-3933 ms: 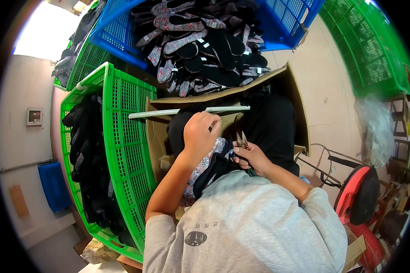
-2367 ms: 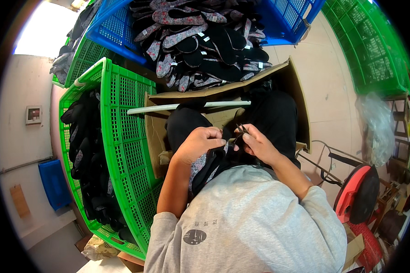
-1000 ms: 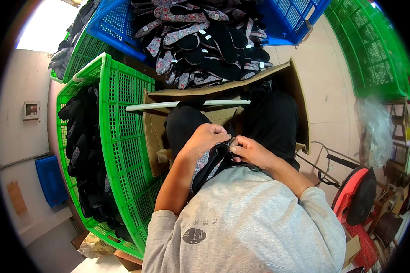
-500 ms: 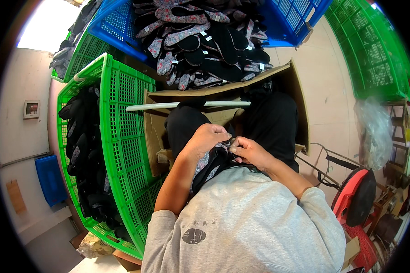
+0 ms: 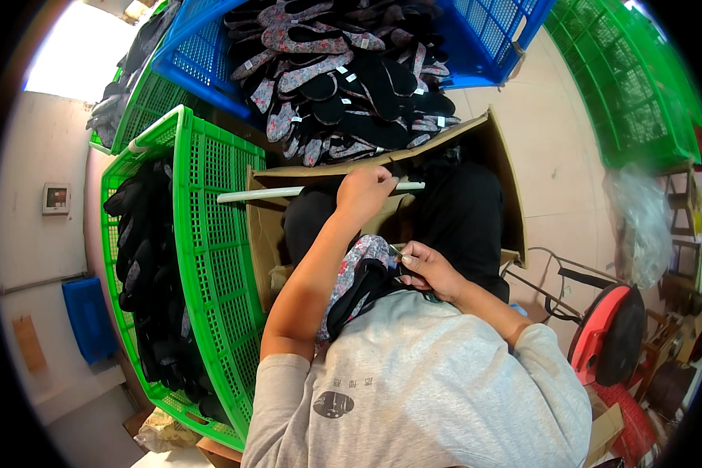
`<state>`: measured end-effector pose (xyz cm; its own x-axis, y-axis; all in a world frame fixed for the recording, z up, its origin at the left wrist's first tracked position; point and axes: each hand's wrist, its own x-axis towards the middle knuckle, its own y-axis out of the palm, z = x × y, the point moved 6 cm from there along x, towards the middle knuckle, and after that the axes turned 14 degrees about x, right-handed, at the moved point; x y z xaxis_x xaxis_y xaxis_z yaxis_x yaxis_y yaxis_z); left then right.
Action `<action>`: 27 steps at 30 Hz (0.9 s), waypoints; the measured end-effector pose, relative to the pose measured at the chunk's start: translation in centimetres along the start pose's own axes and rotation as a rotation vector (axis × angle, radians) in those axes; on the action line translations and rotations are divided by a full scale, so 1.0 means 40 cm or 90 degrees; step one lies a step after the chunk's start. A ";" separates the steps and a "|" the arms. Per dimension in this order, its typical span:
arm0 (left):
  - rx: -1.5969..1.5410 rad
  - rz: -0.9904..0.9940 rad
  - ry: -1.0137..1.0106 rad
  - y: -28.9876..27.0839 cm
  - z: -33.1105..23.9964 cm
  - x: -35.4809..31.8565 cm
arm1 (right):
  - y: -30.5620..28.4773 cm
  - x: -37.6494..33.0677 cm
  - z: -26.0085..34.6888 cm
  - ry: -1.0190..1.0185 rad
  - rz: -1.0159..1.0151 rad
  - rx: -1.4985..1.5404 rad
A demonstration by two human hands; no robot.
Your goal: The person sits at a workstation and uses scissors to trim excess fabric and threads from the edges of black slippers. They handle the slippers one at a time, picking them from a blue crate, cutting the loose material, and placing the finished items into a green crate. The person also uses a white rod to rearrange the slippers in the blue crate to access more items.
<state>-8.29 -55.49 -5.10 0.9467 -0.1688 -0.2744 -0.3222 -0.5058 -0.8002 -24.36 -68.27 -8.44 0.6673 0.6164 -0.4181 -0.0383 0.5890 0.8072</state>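
My left hand point(image 5: 365, 193) reaches forward with its fingers curled over a white rod point(image 5: 261, 193) that lies across the open cardboard box point(image 5: 501, 160); whether it grips the rod is not clear. My right hand point(image 5: 427, 269) stays near my lap, closed on small metal snips point(image 5: 402, 255). Under it, across my lap, lie a floral fabric shoe piece point(image 5: 359, 261) and a black one point(image 5: 360, 292). The snips' tip touches the edge of the floral piece.
A green crate point(image 5: 218, 234) on my left holds several black shoe pieces point(image 5: 144, 257). Ahead, a blue crate point(image 5: 203, 58) carries a heap of floral and black shoe pieces point(image 5: 343, 78). Green crates point(image 5: 632, 86), a plastic bag point(image 5: 639, 226) and a red reel point(image 5: 612, 331) stand to the right.
My left hand has left the floral piece on my lap and gone forward up to the white rod. My right hand stays at the lap with the snips.
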 end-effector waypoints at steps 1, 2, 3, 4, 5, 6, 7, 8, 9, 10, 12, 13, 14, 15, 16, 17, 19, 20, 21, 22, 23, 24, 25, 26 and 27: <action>0.025 -0.002 0.022 0.005 -0.014 0.016 | -0.004 -0.001 0.000 -0.003 0.003 0.006; 0.050 -0.005 0.044 0.014 -0.025 0.031 | -0.006 -0.003 0.002 -0.006 0.006 0.012; 0.080 -0.107 0.111 0.023 -0.018 0.040 | -0.001 0.002 0.001 0.002 0.010 0.009; 0.070 -0.114 0.092 0.039 -0.008 0.053 | 0.000 0.000 0.001 0.006 0.008 0.008; 0.060 -0.122 0.072 0.050 0.005 0.066 | 0.001 0.000 0.000 0.011 0.007 0.007; 0.050 -0.127 0.055 0.055 0.005 0.074 | -0.003 -0.003 -0.001 0.011 0.011 0.004; 0.060 -0.174 0.066 0.048 0.003 0.072 | -0.009 -0.003 -0.005 0.013 0.016 0.000; 0.071 -0.221 0.076 0.037 0.006 0.066 | -0.012 -0.003 -0.007 0.015 0.023 -0.005; 0.081 -0.268 0.084 0.026 0.010 0.057 | -0.014 -0.003 -0.007 0.012 0.029 0.001; 0.061 -0.220 0.071 0.013 0.003 0.045 | -0.019 -0.008 -0.008 0.007 0.033 0.010; 0.022 -0.127 0.041 -0.033 -0.003 0.005 | -0.027 -0.015 -0.009 0.000 0.038 0.023; -0.014 -0.120 0.064 -0.056 -0.007 -0.025 | -0.030 -0.016 -0.007 -0.004 0.039 0.026; -0.080 -0.058 0.060 -0.068 -0.005 -0.055 | -0.032 -0.016 -0.004 -0.006 0.040 0.028; -0.146 0.006 0.057 -0.078 -0.003 -0.088 | -0.033 -0.016 -0.002 -0.006 0.037 0.039; -0.213 0.069 0.052 -0.080 0.004 -0.123 | -0.034 -0.014 -0.002 -0.004 0.035 0.042; -0.267 0.106 0.075 -0.079 0.006 -0.158 | -0.035 -0.011 -0.003 -0.002 0.033 0.047; -0.230 0.103 0.196 -0.097 -0.005 -0.221 | -0.040 -0.008 -0.003 -0.007 0.024 0.030; -0.159 0.066 0.228 -0.112 -0.017 -0.252 | -0.043 -0.007 -0.005 -0.006 0.025 0.033; -0.170 0.043 0.251 -0.110 -0.016 -0.276 | -0.043 -0.004 -0.005 -0.005 0.028 0.034; -0.181 0.020 0.273 -0.106 -0.014 -0.296 | -0.044 -0.001 -0.006 -0.004 0.031 0.036; -0.167 0.007 0.297 -0.103 -0.017 -0.312 | -0.044 0.001 -0.009 -0.002 0.034 0.032; -0.149 -0.011 0.315 -0.098 -0.017 -0.321 | -0.043 0.003 -0.008 0.000 0.037 0.030; -0.131 -0.028 0.334 -0.092 -0.015 -0.328 | -0.042 0.003 -0.008 0.001 0.039 0.029; -0.114 -0.046 0.352 -0.083 -0.013 -0.334 | -0.040 0.003 -0.007 0.002 0.041 0.027; -0.087 -0.087 0.365 -0.081 -0.017 -0.335 | -0.039 0.003 -0.005 -0.002 0.038 0.024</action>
<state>-19.93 -52.16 1.56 0.8431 -0.5043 0.1870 -0.2303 -0.6526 -0.7218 -24.35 -69.01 -9.84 0.6671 0.6480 -0.3676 -0.0495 0.5309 0.8460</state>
